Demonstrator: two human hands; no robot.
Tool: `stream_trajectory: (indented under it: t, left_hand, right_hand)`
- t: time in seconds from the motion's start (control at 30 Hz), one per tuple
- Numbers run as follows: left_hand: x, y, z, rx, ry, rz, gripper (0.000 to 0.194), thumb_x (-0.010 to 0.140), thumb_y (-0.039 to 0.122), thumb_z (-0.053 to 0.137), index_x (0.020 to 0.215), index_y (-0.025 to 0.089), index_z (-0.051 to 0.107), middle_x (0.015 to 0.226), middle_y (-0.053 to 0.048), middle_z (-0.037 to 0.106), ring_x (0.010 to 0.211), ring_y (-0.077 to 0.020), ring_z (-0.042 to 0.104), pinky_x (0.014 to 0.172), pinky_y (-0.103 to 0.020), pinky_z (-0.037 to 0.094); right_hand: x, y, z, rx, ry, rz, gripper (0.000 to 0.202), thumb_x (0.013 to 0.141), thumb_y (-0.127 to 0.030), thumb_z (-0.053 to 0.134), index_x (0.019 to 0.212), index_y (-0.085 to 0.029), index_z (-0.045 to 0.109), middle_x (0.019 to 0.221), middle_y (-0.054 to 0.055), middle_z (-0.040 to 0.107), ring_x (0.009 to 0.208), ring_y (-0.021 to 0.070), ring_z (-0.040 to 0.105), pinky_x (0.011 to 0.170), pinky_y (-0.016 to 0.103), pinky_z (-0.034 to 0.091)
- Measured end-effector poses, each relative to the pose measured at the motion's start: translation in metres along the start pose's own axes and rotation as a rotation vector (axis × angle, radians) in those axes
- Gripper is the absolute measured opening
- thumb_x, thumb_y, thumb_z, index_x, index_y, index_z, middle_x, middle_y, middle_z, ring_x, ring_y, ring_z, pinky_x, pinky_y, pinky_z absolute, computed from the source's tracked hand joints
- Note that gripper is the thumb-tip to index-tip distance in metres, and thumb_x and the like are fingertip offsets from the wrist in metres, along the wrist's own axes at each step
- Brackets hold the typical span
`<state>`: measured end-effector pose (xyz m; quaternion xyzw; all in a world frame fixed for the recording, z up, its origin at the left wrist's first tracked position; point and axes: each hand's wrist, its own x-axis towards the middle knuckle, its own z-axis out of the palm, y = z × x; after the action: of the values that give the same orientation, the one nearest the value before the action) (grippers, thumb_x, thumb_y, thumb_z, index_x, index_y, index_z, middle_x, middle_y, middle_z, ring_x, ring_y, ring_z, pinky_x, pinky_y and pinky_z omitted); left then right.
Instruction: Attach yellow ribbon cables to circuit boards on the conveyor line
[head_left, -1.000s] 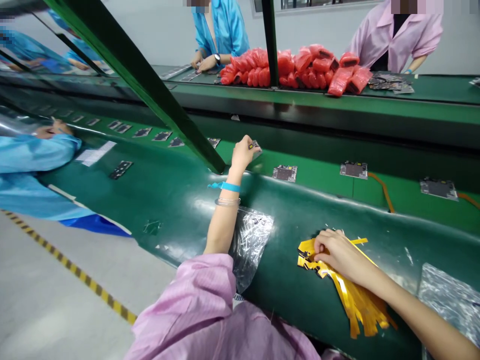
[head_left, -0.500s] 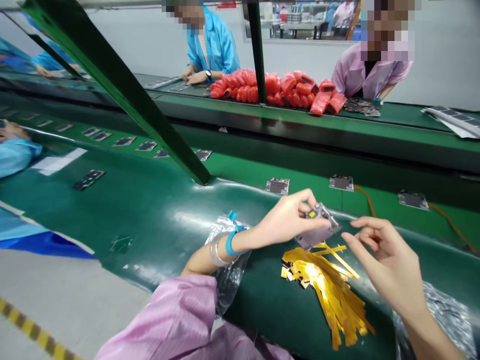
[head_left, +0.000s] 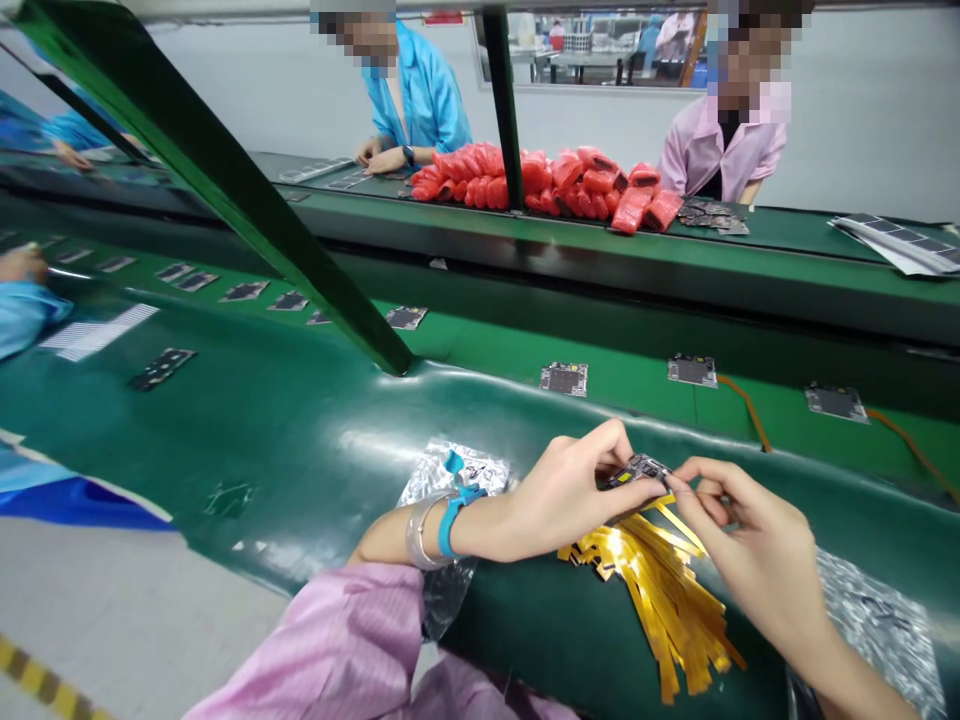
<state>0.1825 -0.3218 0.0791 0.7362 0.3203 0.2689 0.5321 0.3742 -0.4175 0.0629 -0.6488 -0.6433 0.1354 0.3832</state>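
My left hand [head_left: 574,485] is closed on a dark circuit board [head_left: 643,468] with a small yellow square, held above the mat. The thumb and fingers of my right hand [head_left: 750,520] are pinched together at the board's right edge. Whatever they grip there is too small to make out. Just below both hands lies a fanned pile of yellow-orange flex strips [head_left: 660,610], its top partly hidden by the board and my left hand. A blue strap and a clear bangle circle my left wrist.
Beyond my hands, a green belt bears spaced boards [head_left: 564,379], two with orange strips [head_left: 746,405]. Silvery bags [head_left: 885,620] lie at both sides. A slanted green post [head_left: 225,190] stands left. Across are red-wrapped packs [head_left: 585,185] and two people; a blue sleeve [head_left: 30,310] shows far left.
My right hand has moved left to the board's edge, its fingers now closed. The board in my left hand is lower and tilted flatter. The view has shifted slightly.
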Motion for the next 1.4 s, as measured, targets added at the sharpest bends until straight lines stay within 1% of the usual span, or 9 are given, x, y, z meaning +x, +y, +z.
stream_trajectory:
  t: [0.13,0.27,0.33,0.43,0.57,0.7,1.03,1.23,1.4]
  left_hand:
    - [0.01,-0.005,-0.005,-0.102,-0.055,-0.037,0.038,0.091,0.04,0.073,0.083,0.021,0.041,0.07,0.006,0.055,0.063,-0.0081,0.045,0.057,-0.022,0.034]
    - [0.019,-0.005,-0.014,-0.281,-0.237,-0.113,0.032,0.089,0.038,0.075,0.097,0.02,0.049,0.087,0.001,0.063,0.075,-0.0105,0.056,0.065,-0.023,0.044]
    - [0.02,-0.003,-0.018,-0.337,-0.314,-0.132,0.036,0.083,0.038,0.08,0.099,0.018,0.055,0.091,-0.001,0.065,0.079,-0.0119,0.059,0.07,-0.024,0.048]
    - [0.019,-0.001,-0.02,-0.292,-0.35,-0.154,0.038,0.077,0.039,0.086,0.093,0.017,0.059,0.086,0.0,0.065,0.076,-0.0119,0.057,0.067,-0.024,0.046]
    - [0.016,0.0,-0.02,-0.18,-0.377,-0.166,0.034,0.081,0.044,0.082,0.092,0.017,0.063,0.088,-0.001,0.067,0.077,-0.0128,0.058,0.066,-0.024,0.045]
    - [0.014,0.001,-0.021,-0.155,-0.405,-0.139,0.032,0.084,0.044,0.079,0.096,0.018,0.065,0.095,-0.001,0.071,0.085,-0.0141,0.063,0.074,-0.025,0.048]
    - [0.015,0.002,-0.021,-0.09,-0.41,-0.134,0.032,0.085,0.046,0.078,0.096,0.018,0.066,0.092,-0.001,0.071,0.081,-0.014,0.062,0.071,-0.026,0.048]
    - [0.015,0.002,-0.022,-0.092,-0.42,-0.128,0.026,0.087,0.04,0.077,0.096,0.017,0.066,0.093,-0.001,0.071,0.082,-0.0139,0.063,0.072,-0.025,0.048]
    - [0.015,0.003,-0.022,-0.089,-0.414,-0.14,0.027,0.086,0.041,0.077,0.097,0.018,0.066,0.093,-0.001,0.072,0.082,-0.0139,0.063,0.071,-0.025,0.047]
  right_hand:
    - [-0.002,-0.001,-0.004,-0.021,-0.022,-0.017,0.003,0.098,-0.028,0.064,0.099,-0.027,0.062,0.066,-0.007,0.044,0.057,0.0123,0.044,0.057,0.025,0.039]
    - [-0.004,-0.005,-0.021,0.367,-0.161,0.261,0.021,0.099,-0.042,0.064,0.113,-0.03,0.056,0.072,-0.006,0.047,0.062,0.0142,0.049,0.056,0.024,0.045]
    - [-0.005,-0.008,-0.028,0.498,-0.265,0.372,0.021,0.103,-0.05,0.055,0.105,-0.029,0.058,0.069,-0.006,0.045,0.058,0.0139,0.047,0.053,0.024,0.044]
    - [-0.005,-0.014,-0.031,0.428,-0.333,0.438,0.036,0.101,-0.054,0.057,0.081,-0.024,0.06,0.06,-0.005,0.046,0.054,0.0129,0.044,0.051,0.025,0.039]
    - [-0.004,-0.023,-0.027,0.283,-0.297,0.45,0.037,0.095,-0.052,0.064,0.072,-0.023,0.064,0.057,-0.003,0.053,0.054,0.0135,0.047,0.053,0.027,0.037]
    - [-0.004,-0.028,-0.025,0.239,-0.267,0.443,0.034,0.093,-0.05,0.064,0.071,-0.024,0.067,0.053,-0.004,0.051,0.049,0.0129,0.043,0.047,0.026,0.035]
    - [-0.004,-0.02,-0.026,0.224,-0.314,0.391,0.039,0.095,-0.055,0.062,0.072,-0.024,0.068,0.053,-0.004,0.049,0.049,0.0135,0.044,0.048,0.027,0.034]
    - [-0.003,-0.02,-0.027,0.219,-0.317,0.406,0.037,0.095,-0.054,0.063,0.073,-0.024,0.069,0.052,-0.004,0.051,0.05,0.0135,0.046,0.048,0.028,0.036]
    - [-0.002,-0.022,-0.029,0.241,-0.314,0.459,0.036,0.092,-0.055,0.065,0.072,-0.025,0.068,0.051,-0.005,0.049,0.046,0.0128,0.044,0.044,0.026,0.034]
